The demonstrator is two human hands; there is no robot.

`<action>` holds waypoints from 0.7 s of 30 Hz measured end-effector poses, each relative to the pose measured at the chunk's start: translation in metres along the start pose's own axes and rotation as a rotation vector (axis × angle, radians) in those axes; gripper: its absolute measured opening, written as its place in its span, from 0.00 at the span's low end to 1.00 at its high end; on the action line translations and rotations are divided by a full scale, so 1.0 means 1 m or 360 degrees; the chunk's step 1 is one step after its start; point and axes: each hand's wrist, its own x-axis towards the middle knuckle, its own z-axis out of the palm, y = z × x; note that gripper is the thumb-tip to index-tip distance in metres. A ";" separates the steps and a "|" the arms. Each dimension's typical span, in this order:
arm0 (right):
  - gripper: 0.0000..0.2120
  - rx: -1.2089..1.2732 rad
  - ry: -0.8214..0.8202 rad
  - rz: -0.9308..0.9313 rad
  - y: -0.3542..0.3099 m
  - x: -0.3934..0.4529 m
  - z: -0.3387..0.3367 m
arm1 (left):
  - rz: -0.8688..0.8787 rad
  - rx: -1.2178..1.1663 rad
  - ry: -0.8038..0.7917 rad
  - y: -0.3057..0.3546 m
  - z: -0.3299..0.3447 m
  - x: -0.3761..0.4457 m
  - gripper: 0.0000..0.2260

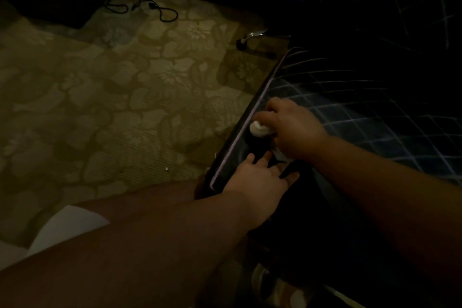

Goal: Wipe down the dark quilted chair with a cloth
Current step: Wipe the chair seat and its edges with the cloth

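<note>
The dark quilted chair (362, 112) fills the right side, its seat crossed by pale diamond stitching and edged by a light trim line. My right hand (292, 127) grips a bunched white cloth (258, 129) and presses it on the seat next to the left edge. Just below it, my left hand (262, 175) lies flat on the seat's front corner with its fingers spread and straight. Part of the cloth is hidden under my right palm.
A beige floral carpet (112, 97) covers the floor to the left. A black cable (140, 7) lies coiled near a dark piece of furniture at the back left. A chrome chair leg (252, 36) sticks out behind the seat. The room is dim.
</note>
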 end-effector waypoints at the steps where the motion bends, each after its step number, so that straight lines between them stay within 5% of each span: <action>1: 0.28 -0.0047 0.0011 0.0057 0.004 0.004 0.000 | -0.0002 -0.0005 -0.0007 0.000 0.000 0.000 0.33; 5: 0.26 -0.0028 0.0095 0.0532 0.003 0.021 -0.001 | 0.0003 0.0021 -0.0016 -0.004 -0.002 0.000 0.31; 13: 0.27 0.0132 -0.0043 0.0160 -0.023 -0.005 -0.001 | -0.0009 0.0071 -0.0013 -0.006 -0.002 0.000 0.29; 17: 0.25 0.0211 -0.0040 0.0227 -0.022 -0.017 -0.004 | -0.0023 0.0058 -0.0001 0.000 -0.004 -0.003 0.30; 21: 0.22 0.0418 0.0251 0.0442 -0.012 -0.057 -0.007 | -0.0053 -0.0029 0.0034 -0.001 -0.004 -0.006 0.32</action>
